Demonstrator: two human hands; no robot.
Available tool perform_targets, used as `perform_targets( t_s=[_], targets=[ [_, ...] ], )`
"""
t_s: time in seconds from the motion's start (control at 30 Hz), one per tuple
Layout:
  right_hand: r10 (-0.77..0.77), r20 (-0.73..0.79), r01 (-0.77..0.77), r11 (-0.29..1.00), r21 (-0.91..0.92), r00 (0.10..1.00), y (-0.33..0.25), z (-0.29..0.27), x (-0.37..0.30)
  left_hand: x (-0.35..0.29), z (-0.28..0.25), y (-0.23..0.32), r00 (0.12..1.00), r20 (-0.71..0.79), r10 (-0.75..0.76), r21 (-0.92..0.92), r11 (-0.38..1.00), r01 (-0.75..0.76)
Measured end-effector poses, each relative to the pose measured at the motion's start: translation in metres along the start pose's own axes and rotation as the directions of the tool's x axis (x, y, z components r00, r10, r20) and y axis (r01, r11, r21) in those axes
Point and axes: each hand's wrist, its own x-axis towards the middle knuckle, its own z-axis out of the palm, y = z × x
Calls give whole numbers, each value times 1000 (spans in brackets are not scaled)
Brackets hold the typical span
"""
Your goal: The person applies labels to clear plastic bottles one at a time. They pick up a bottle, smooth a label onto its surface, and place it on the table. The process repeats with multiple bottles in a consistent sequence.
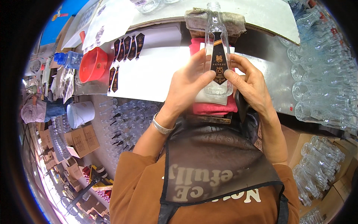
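Note:
A clear glass bottle (pixel 214 28) lies between my two hands, its neck pointing away from me. On its front sits a black decal (pixel 219 61) shaped like a necktie, with gold print. My left hand (pixel 190 78) grips the bottle's left side, thumb on the decal's lower edge. From the other side my right hand (pixel 249 80) holds it too, its thumb pressing near the decal's lower right edge. Beneath the bottle are a white cloth or paper and a red folded towel (pixel 210 109). A grey rag (pixel 238 23) lies behind the bottle's neck.
On the table at left, a white sheet (pixel 149 74) carries several more black decals (pixel 126 47). A red bowl (pixel 93 65) stands beyond it. Many clear bottles (pixel 317 89) fill the right side, with others on the floor (pixel 130 123) and in a carton (pixel 317 164).

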Motion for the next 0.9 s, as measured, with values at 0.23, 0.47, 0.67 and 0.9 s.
perform_targets(
  t_s=[0.23,0.47,0.67,0.9],
  targets=[
    [-9,8,9,1000,13,1000,2,-1,1,1,0,-2,1000,-11,-1,26,1000,2],
    [101,103,-116,982,149,990,3,-13,5,1,1,1,1000,-26,-10,56,998,11],
    [6,76,-12,997,82,997,10,-8,6,2,-1,0,1000,-7,-26,62,998,27],
    [203,-257,-29,833,552,945,37,-50,29,10,-2,9,979,-66,192,265,949,-168]
  ],
)
